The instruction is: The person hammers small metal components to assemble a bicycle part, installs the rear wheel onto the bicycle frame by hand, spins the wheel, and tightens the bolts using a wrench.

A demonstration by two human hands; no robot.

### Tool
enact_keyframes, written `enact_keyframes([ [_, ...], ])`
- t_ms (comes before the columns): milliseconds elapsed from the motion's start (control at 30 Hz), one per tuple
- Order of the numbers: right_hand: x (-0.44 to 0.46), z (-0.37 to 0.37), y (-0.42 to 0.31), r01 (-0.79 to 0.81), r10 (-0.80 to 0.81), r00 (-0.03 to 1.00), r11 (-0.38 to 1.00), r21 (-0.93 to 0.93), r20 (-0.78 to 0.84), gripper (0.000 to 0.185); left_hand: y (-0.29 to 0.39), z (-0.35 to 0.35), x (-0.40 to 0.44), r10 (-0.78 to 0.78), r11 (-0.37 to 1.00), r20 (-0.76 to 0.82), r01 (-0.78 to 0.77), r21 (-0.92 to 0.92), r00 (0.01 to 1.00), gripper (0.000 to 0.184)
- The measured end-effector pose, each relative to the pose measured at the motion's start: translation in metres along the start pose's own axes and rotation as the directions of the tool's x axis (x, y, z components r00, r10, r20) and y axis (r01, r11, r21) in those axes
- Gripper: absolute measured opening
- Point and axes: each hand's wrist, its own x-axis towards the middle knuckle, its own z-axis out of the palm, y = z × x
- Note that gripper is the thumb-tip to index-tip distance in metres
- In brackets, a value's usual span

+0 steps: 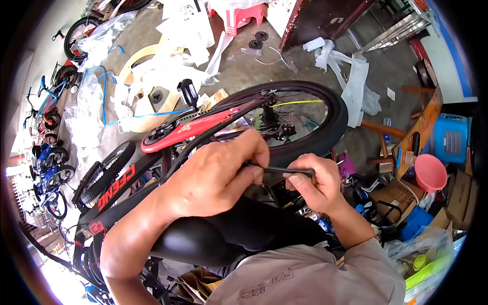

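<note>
My left hand [218,173] and my right hand [317,183] are raised over a bicycle, each pinching one end of a thin black rod-like piece [277,169]. The fingers of both hands are closed on it. Just behind the hands is the rear wheel [338,114] with its thick black tyre. A red chain guard [188,127] runs beside the chainring, with a black pedal [188,94] standing up above it. The black frame [119,188] with red lettering extends to the lower left, partly hidden by my left forearm.
Small bikes [53,173] line the left side. Cardboard and plastic wrap [94,112] litter the floor. A red stool [236,18] stands at the top. On the right are a wooden bench [419,132], a pink basin [430,173], a blue container [450,137] and loose tools and boxes.
</note>
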Motion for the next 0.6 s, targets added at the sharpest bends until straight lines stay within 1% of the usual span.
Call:
enact_keyframes([
  [33, -0.004, -0.001, 0.003, -0.149, 0.146, 0.989, 0.982, 0.117, 0.034, 0.017, -0.001, 0.001, 0.002, -0.001, 1.0, 0.007, 0.001, 0.001, 1.0, 0.011],
  [100, 0.003, 0.0, -0.002, -0.167, 0.168, 0.986, 0.978, 0.125, 0.001, 0.016, -0.009, 0.003, 0.004, -0.067, 0.998, -0.067, 0.068, 0.014, 0.995, 0.008],
  [133, 0.008, 0.0, -0.002, -0.067, 0.068, 0.997, 0.997, 0.032, -0.03, 0.015, -0.021, -0.002, 0.009, 0.01, 0.991, 0.01, -0.012, 0.134, 1.0, 0.01],
  [167, 0.011, 0.0, -0.002, 0.038, -0.041, 0.998, 0.997, -0.068, -0.049, 0.014, -0.028, -0.001, 0.01, 0.009, 0.991, 0.009, -0.01, 0.134, 1.0, 0.01],
  [200, 0.012, 0.002, 0.001, 0.075, -0.083, 0.994, 0.993, -0.095, -0.077, 0.013, -0.033, 0.0, 0.01, 0.022, 0.989, 0.03, -0.026, 0.146, 0.999, 0.012],
  [233, 0.014, 0.001, 0.001, 0.077, -0.084, 0.994, 0.993, -0.093, -0.074, 0.013, -0.034, -0.001, 0.011, 0.034, 0.986, 0.051, -0.042, 0.159, 0.998, 0.014],
  [300, 0.017, -0.003, -0.002, 0.151, -0.159, 0.987, 0.966, -0.208, -0.021, 0.014, -0.036, -0.002, 0.011, 0.04, 0.983, 0.047, -0.048, 0.176, 0.998, 0.016],
  [367, 0.017, -0.001, 0.003, 0.16, -0.181, 0.975, 0.975, -0.156, -0.131, 0.017, -0.039, -0.004, 0.012, 0.055, 0.976, 0.047, -0.064, 0.208, 0.997, 0.018],
  [400, 0.015, -0.004, 0.007, 0.148, -0.175, 0.971, 0.975, -0.166, -0.161, 0.021, -0.044, -0.005, 0.011, 0.055, 0.976, 0.046, -0.064, 0.208, 0.997, 0.018],
  [467, 0.015, -0.01, 0.015, 0.143, -0.189, 0.956, 0.968, -0.207, -0.223, 0.019, -0.052, -0.011, 0.01, -0.006, 0.968, -0.083, 0.027, 0.249, 0.997, 0.024],
  [500, 0.016, -0.014, 0.018, 0.149, -0.211, 0.944, 0.958, -0.245, -0.254, 0.018, -0.053, -0.017, 0.009, -0.107, 0.965, -0.11, 0.13, 0.228, 0.988, 0.03],
  [567, 0.017, -0.024, 0.022, 0.093, -0.179, 0.947, 0.948, -0.304, -0.268, 0.014, -0.072, -0.023, 0.01, -0.143, 0.928, -0.27, 0.224, 0.298, 0.952, 0.035],
  [600, 0.017, -0.028, 0.026, 0.079, -0.174, 0.943, 0.945, -0.316, -0.284, 0.012, -0.079, -0.026, 0.013, -0.144, 0.928, -0.271, 0.225, 0.296, 0.952, 0.035],
])
